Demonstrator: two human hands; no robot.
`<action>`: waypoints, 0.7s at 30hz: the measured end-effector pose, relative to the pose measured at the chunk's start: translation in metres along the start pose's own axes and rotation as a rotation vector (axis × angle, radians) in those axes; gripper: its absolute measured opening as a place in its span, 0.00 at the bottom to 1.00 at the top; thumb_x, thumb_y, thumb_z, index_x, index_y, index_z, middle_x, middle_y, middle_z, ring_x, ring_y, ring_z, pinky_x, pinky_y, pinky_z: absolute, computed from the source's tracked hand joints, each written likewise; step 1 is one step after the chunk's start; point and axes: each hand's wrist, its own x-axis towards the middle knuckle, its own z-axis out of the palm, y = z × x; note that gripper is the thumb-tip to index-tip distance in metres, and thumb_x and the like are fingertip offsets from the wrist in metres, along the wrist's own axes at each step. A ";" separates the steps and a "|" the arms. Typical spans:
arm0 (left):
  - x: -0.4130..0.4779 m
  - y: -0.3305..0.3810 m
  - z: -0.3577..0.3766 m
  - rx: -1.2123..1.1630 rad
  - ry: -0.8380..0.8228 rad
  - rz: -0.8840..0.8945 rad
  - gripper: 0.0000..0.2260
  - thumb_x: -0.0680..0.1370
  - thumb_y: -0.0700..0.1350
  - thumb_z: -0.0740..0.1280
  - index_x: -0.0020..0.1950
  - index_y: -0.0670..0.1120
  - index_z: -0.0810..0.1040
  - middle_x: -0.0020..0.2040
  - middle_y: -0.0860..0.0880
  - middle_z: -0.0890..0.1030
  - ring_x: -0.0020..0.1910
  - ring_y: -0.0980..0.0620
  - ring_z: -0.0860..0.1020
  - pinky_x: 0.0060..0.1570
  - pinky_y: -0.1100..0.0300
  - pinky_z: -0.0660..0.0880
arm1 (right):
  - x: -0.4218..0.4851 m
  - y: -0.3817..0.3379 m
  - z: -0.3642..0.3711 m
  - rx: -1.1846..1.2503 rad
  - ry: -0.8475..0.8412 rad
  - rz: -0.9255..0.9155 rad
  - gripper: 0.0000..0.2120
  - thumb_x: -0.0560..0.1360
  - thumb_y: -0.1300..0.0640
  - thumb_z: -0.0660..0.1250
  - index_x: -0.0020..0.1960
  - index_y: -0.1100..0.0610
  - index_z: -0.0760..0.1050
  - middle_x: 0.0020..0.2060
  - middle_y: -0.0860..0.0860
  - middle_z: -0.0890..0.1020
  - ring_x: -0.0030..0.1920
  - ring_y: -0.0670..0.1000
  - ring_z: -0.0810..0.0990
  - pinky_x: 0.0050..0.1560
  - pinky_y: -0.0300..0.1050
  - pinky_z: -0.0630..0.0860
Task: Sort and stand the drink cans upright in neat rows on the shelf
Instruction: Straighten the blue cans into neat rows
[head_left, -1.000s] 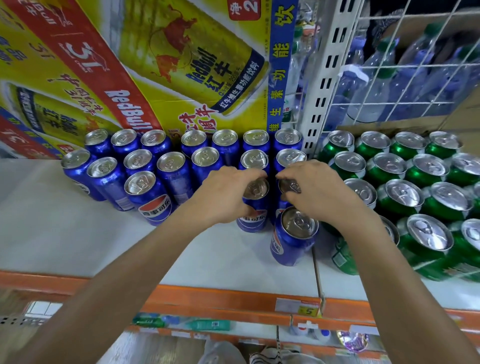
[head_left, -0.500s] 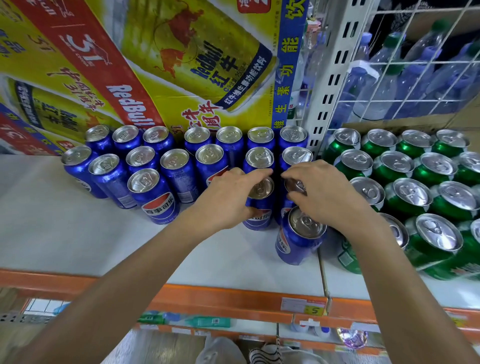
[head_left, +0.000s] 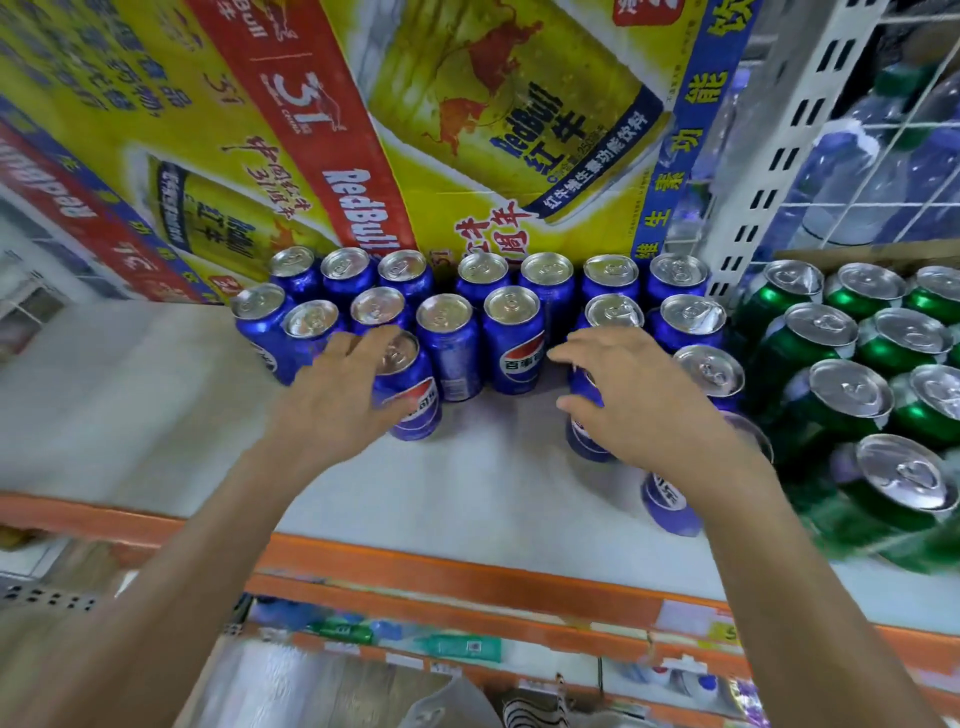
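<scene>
Blue Pepsi cans (head_left: 511, 343) stand upright in rows at the back of the white shelf (head_left: 488, 493). My left hand (head_left: 337, 400) grips a blue can (head_left: 413, 410) standing alone in front of the left rows, fingers over its rim. My right hand (head_left: 639, 400) is curled over the top of another blue can (head_left: 584, 434), thumb on its side. A further blue can (head_left: 667, 501) stands nearer the front edge, partly hidden by my right wrist. Between the two held cans the shelf is bare.
Green cans (head_left: 852, 395) crowd the right part of the shelf, the nearest ones leaning. Red Bull cartons (head_left: 467, 130) form the wall behind the blue cans. A perforated upright post (head_left: 795, 140) and a wire rack of water bottles stand at the back right. The orange shelf lip (head_left: 441, 566) runs along the front.
My left hand has left the middle can and moved left onto the front can of the left group. My right hand has shifted onto the middle can. The view has tilted slightly.
</scene>
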 end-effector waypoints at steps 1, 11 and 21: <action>-0.002 -0.001 0.003 -0.035 -0.011 0.011 0.32 0.73 0.57 0.69 0.74 0.53 0.61 0.66 0.43 0.70 0.65 0.41 0.69 0.59 0.47 0.70 | 0.003 -0.003 0.005 -0.017 0.002 0.014 0.22 0.75 0.53 0.66 0.69 0.50 0.69 0.67 0.49 0.70 0.68 0.53 0.65 0.67 0.51 0.66; -0.021 -0.001 0.028 -0.285 0.218 0.254 0.27 0.68 0.58 0.72 0.65 0.58 0.69 0.59 0.48 0.73 0.52 0.48 0.76 0.46 0.49 0.78 | -0.006 0.002 -0.001 0.037 0.130 0.078 0.18 0.77 0.63 0.63 0.66 0.54 0.74 0.66 0.51 0.74 0.66 0.54 0.69 0.65 0.40 0.59; -0.054 0.097 0.059 -0.534 0.038 0.473 0.29 0.64 0.64 0.69 0.62 0.59 0.68 0.58 0.54 0.76 0.53 0.51 0.78 0.49 0.49 0.78 | -0.053 0.020 -0.019 0.144 0.104 -0.071 0.20 0.72 0.64 0.69 0.63 0.53 0.77 0.62 0.48 0.78 0.64 0.50 0.73 0.64 0.36 0.60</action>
